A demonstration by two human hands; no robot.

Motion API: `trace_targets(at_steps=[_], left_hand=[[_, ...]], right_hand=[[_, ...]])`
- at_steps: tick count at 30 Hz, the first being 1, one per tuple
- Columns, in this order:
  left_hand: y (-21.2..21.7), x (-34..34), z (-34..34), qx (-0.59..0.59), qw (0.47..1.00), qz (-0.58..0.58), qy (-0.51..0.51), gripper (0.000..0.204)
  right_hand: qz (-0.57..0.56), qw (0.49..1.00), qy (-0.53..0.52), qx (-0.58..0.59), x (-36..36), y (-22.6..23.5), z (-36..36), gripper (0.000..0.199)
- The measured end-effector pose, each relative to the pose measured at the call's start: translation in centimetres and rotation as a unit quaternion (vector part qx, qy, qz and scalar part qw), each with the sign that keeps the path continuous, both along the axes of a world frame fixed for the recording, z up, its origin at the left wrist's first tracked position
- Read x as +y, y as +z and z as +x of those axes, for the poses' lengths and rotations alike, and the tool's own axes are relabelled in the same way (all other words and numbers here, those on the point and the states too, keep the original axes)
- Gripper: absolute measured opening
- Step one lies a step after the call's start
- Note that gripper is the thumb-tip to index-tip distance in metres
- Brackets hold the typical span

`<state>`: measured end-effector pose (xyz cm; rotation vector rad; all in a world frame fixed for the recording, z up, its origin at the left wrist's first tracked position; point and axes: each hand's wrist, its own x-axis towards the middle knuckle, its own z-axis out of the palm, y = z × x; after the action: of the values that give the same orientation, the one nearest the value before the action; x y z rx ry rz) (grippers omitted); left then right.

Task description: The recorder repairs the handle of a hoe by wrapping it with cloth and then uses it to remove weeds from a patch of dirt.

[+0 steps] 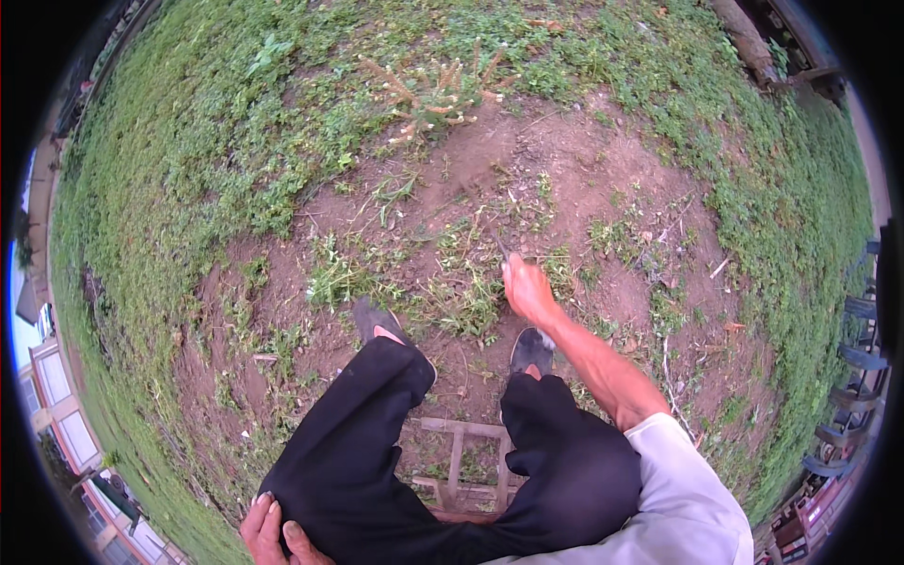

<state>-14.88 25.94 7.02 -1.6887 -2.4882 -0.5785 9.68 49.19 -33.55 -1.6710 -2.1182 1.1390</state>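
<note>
My right hand (529,290) is closed round a thin dark tool (502,247) and reaches out ahead of my feet, low over the soil. Only a short narrow piece of the tool shows beyond the fist; its far end blurs into the ground, so I cannot tell its kind. Loose green weeds (461,306) lie under and beside that hand. Resting on my left thigh, my left hand (268,537) holds nothing, its fingers apart. Past the tool, bare brown soil (476,160) reaches up to a small spiky plant (438,99).
My dark shoes (532,350) stand on the soil, with a wooden slatted frame (460,428) between my legs. Low green growth (188,160) surrounds the dug patch. A log (744,38) lies at the far right, and curved dark objects (859,358) line the right edge.
</note>
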Motion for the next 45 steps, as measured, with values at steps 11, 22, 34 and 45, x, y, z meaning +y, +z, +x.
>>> trace_targets(at_steps=[11,22,34,45], left_hand=[[-0.6,-3.4,-1.8,-0.065,0.998,-0.006,0.027,0.025],[-1.2,-5.1,-2.6,-0.098,0.988,0.109,0.054,0.018],[-2.3,-5.2,-3.0,-0.116,0.973,0.193,0.055,0.014],[-2.3,-4.0,-1.6,-0.065,0.987,0.144,0.018,0.017]], right_hand=[[-0.059,0.994,0.089,-0.016,-9.7,4.2,4.1,0.020],[0.032,0.993,0.071,-0.088,-8.8,3.5,5.7,0.023],[-0.072,0.983,-0.107,-0.133,-28.5,3.3,22.0,0.035],[-0.010,0.976,-0.219,-0.019,-19.6,6.3,16.9,0.029]])
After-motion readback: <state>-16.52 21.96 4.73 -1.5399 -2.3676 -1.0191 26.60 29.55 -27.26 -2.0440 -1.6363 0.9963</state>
